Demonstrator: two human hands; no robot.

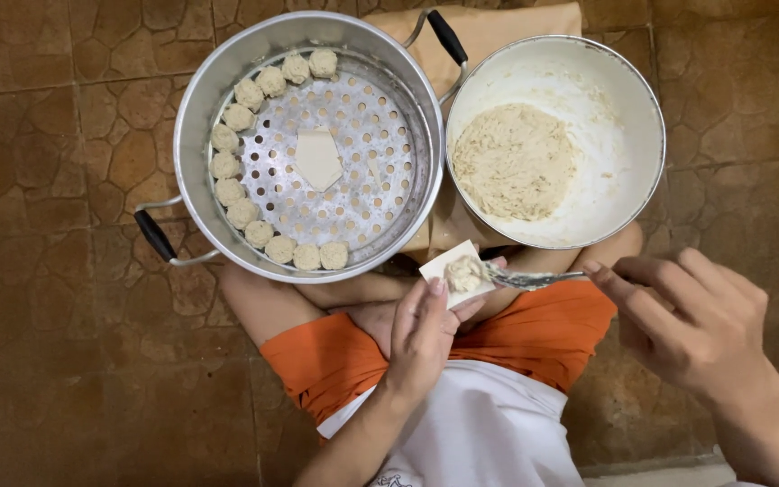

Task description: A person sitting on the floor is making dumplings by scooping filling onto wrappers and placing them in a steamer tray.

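Fingers of my left hand (421, 329) curl loosely under a square wrapper (455, 272), thumb on its near edge, cupping it flat. Pinched shut in my right hand (691, 329) is a spoon (534, 279), its tip on the filling (465, 273) in the wrapper's middle.

My crossed legs in orange shorts (543, 338) lie under both hands, on a brown stone-pattern floor (47, 361). Nothing stands between the hands and the vessels ahead.

Left ahead sits a steamer (193, 117) with black handles; dumplings (243, 213) line its perforated tray along the left rim, and one spare wrapper lies at the centre. Right ahead, a white bowl (628, 99) holds a mound of pale filling. Beneath both lies tan paper (498, 22).
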